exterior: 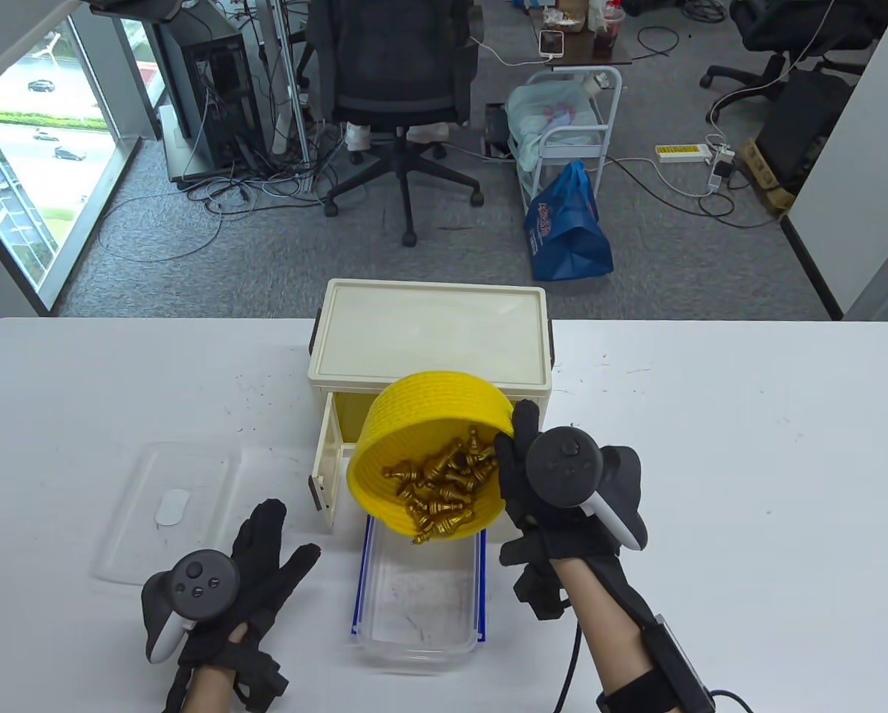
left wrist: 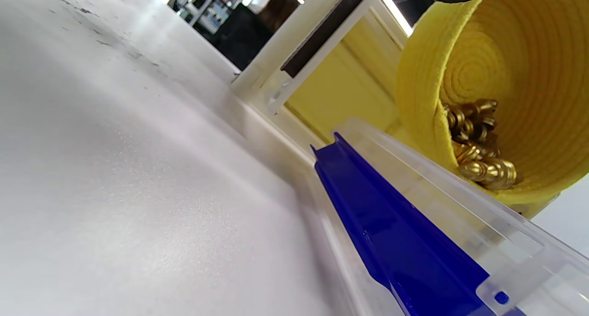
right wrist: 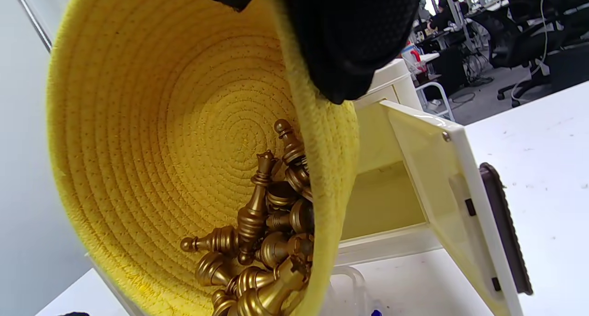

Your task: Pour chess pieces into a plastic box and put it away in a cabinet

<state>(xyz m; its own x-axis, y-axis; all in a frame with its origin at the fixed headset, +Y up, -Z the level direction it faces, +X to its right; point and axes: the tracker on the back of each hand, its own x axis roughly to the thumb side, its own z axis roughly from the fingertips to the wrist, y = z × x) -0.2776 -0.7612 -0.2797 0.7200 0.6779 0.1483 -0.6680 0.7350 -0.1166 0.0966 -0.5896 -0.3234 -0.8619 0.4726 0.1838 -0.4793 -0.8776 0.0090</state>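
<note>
Fingers of the right hand pinch the rim of one yellow woven basket, holding it tilted above one clear plastic box with blue latches. Gold chess pieces, too heaped to count, lie piled at its lower lip. The left hand rests flat on the white table, fingers spread, holding nothing, just left of the box. One clear lid lies further left. Behind stands one cream cabinet, its door open. No readable writing shows on any of them.
</note>
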